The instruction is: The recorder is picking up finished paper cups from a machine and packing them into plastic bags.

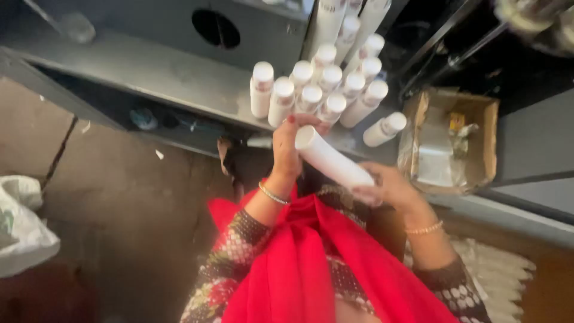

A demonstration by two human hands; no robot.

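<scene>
Over my red scarf (311, 263), my right hand (391, 186) wraps the base of a white tube (332, 160), fingers closed around it. Its long axis slants up-left to the cap end, which my left hand (287, 146) pinches. Beyond, capped white bottles (317, 90) crowd the grey shelf (167, 75), with a cardboard box (449, 140) to their right.

Bottles (353, 18) at the cluster's far end cut by top edge; box (449, 140) contents blurred; bag (21, 224) cut by left edge.
</scene>
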